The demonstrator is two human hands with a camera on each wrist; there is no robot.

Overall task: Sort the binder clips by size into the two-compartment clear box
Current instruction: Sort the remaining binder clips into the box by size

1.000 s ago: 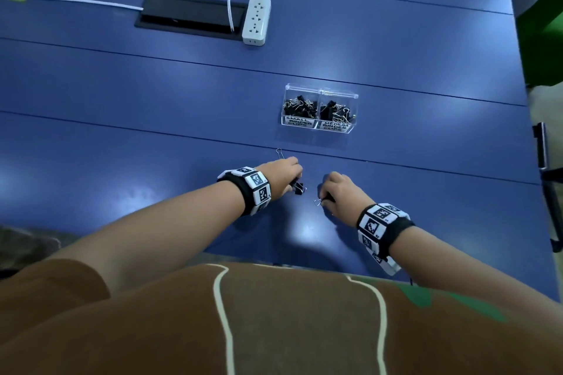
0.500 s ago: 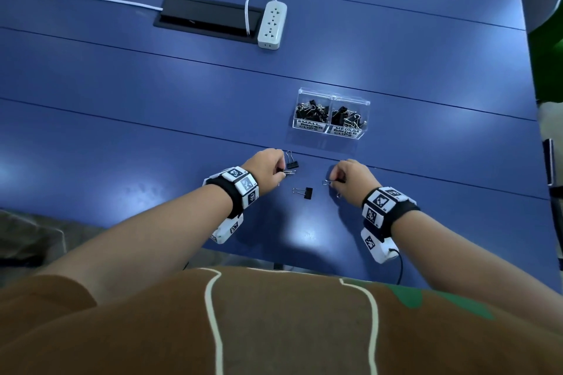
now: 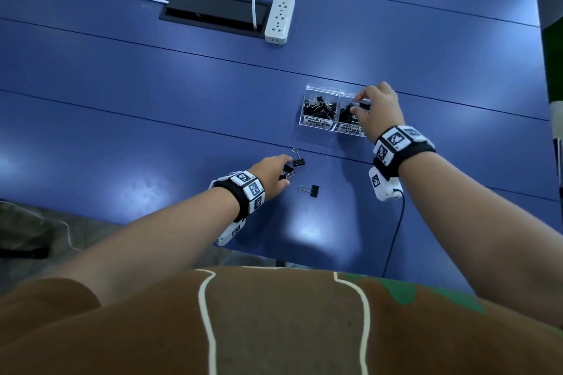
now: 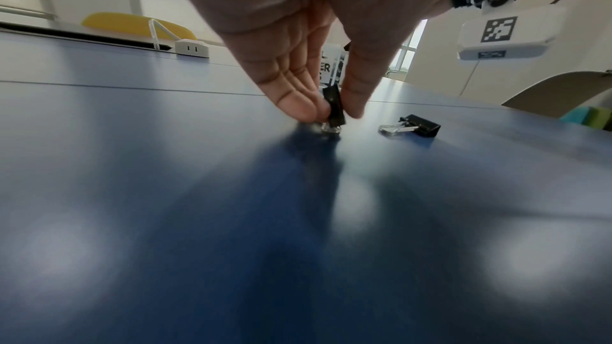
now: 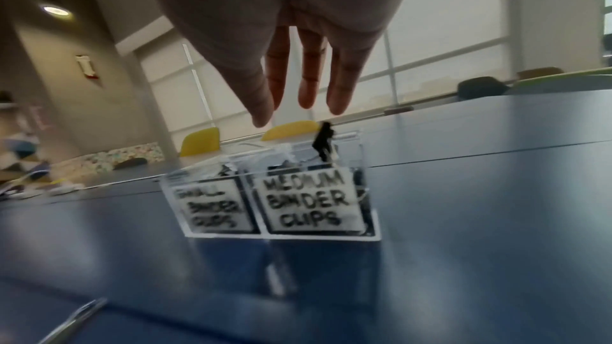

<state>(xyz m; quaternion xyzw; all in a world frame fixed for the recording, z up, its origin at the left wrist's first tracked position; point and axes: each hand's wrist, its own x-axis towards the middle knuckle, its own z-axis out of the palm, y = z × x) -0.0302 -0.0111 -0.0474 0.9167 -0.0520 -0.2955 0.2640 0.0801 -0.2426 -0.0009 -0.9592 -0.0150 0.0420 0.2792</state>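
Loose binder clips on table: three [image 3: 299, 158], [image 3: 309, 190], [image 3: 288, 173]. Clear box [image 3: 320, 126]: one, two compartments. Power strip [image 3: 279, 19]: one.

Bare table [image 3: 152, 119] is found left of the clear box [image 3: 318, 125]. Its near front is obstructed by loose binder clips [image 3: 309, 190].

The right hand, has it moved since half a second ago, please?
Yes. The right hand has gone from the near table forward to the clear box, above its medium compartment.
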